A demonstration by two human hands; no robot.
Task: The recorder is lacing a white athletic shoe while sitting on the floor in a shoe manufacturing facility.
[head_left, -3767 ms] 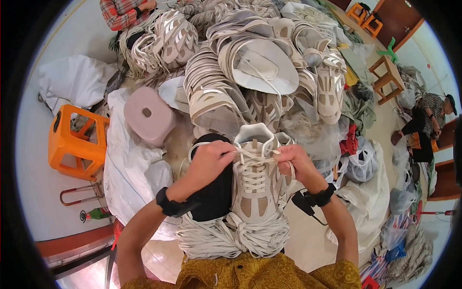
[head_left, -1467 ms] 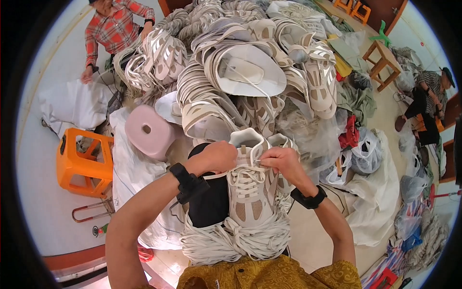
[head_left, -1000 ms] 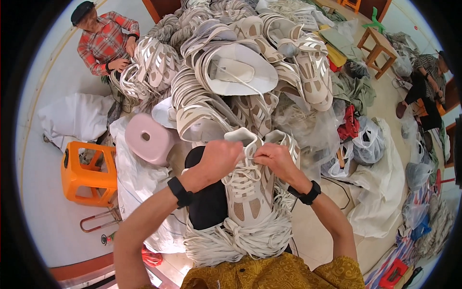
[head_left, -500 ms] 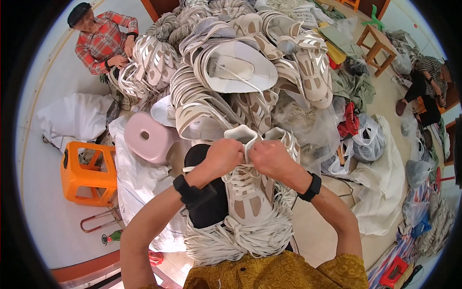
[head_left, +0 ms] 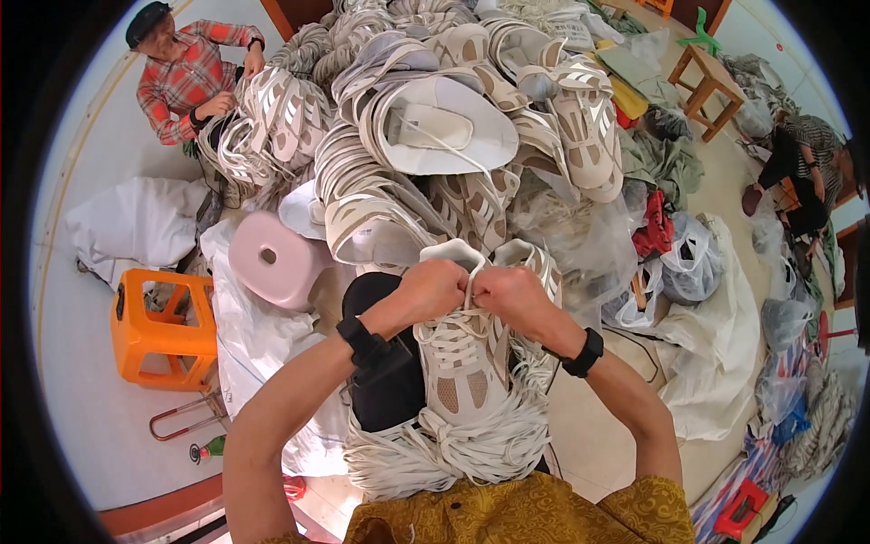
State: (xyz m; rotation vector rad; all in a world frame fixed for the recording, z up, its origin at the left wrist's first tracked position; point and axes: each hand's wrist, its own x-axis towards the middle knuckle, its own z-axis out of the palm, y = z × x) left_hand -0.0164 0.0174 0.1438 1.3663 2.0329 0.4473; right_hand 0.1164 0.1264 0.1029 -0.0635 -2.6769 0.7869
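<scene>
A beige and white shoe upper (head_left: 458,363) lies in front of me, its toe toward my body and its pale collar away from me. White laces cross its front. My left hand (head_left: 437,290) is closed at the left side of its opening. On the opposite side, my right hand (head_left: 507,295) pinches close by, almost touching the left; a pale strip shows between them. My fingers hide whether they grip lace or edge. A thick bundle of white shoelaces (head_left: 453,453) spreads below the toe. Beside the upper is something black (head_left: 385,390), partly covered by my left forearm.
A big pile of stacked shoe uppers (head_left: 444,127) rises ahead. A pink stool (head_left: 276,258) and an orange stool (head_left: 163,331) stand left. Plastic bags (head_left: 693,258) lie right. One person in a checked shirt (head_left: 195,77) handles uppers far left; another person (head_left: 807,168) sits far right.
My hands stay at the shoe's opening, with the left shifted slightly right. The view has moved a little. The checked-shirt person's farther hand has risen from the uppers.
</scene>
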